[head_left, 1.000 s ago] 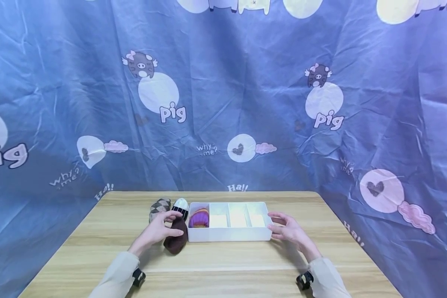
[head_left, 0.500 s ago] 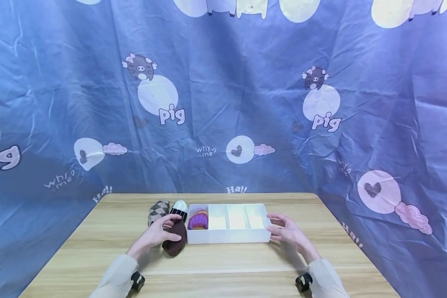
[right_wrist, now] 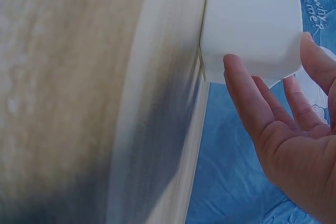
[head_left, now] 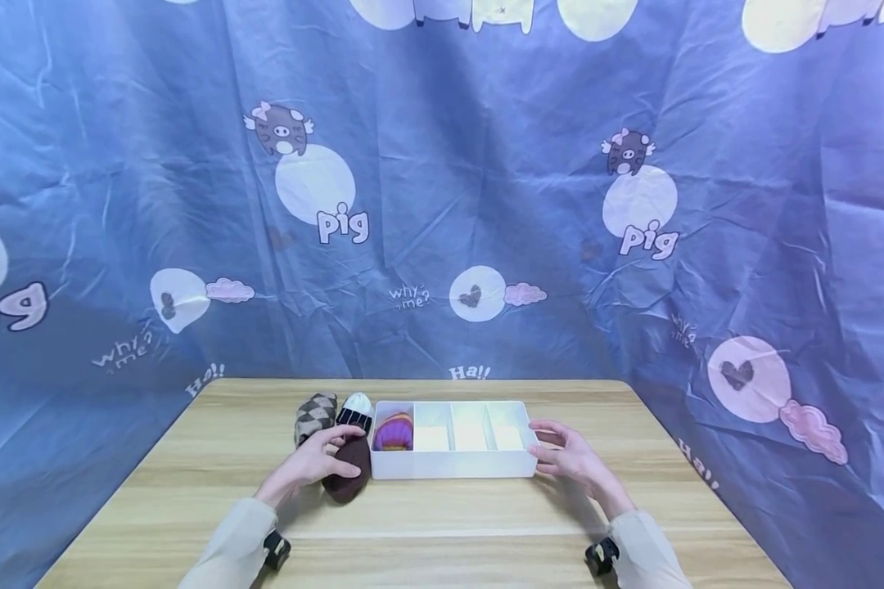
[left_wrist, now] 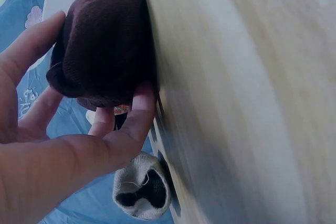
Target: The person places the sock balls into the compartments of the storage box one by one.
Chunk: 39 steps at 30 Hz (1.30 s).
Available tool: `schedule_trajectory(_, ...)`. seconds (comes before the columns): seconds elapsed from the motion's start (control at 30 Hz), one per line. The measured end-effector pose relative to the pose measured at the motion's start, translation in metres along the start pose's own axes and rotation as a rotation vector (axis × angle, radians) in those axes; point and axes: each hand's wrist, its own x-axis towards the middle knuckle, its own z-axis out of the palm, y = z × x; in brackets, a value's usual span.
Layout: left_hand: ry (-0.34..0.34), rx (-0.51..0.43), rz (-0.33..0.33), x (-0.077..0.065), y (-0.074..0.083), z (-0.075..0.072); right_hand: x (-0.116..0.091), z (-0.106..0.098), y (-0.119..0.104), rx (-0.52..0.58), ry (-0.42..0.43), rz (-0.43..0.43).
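Observation:
A rolled dark brown sock (head_left: 348, 474) lies against the left end of a white divided box (head_left: 453, 465). My left hand (head_left: 317, 458) holds this brown sock (left_wrist: 105, 45) with thumb and fingers spread around its sides. Just behind it are a black-and-white rolled sock (head_left: 357, 405) and a grey argyle rolled sock (head_left: 317, 415), partly covered by the hand. A purple and orange rolled sock (head_left: 394, 432) fills the box's leftmost compartment. My right hand (head_left: 570, 454) touches the box's right end with loosely bent fingers; its fingertips (right_wrist: 232, 61) lie along the white end wall.
The wooden table (head_left: 427, 548) ends at a far edge just behind the box. Beyond it hangs a blue printed curtain (head_left: 427, 204), which also runs down the left and right sides. Thin dividers (head_left: 451, 427) separate the box's compartments.
The hands, socks and box keep their places. Only the head view has shifted slightly.

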Motion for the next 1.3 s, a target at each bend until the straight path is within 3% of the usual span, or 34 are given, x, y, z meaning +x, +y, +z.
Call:
schedule_trajectory(0.37,-0.031,0.026,0.033,0.0028,-0.0007,-0.0007,-0.0005,0.0007,-0.002,0.007,0.002,0.005)
schedule_trajectory(0.53,-0.028,0.012,0.015,0.0025,-0.0005,0.0005,0.0013,-0.0004,-0.0008,0.008,-0.001,0.002)
schedule_trajectory(0.87,-0.11,-0.035,0.013,0.003,-0.001,0.0014,-0.0003,0.0,0.0008,0.014,0.006,0.002)
schedule_trajectory(1.3,-0.062,-0.137,-0.035,-0.0025,-0.0029,-0.008,-0.0008,0.0008,0.0007,0.018,-0.001,0.001)
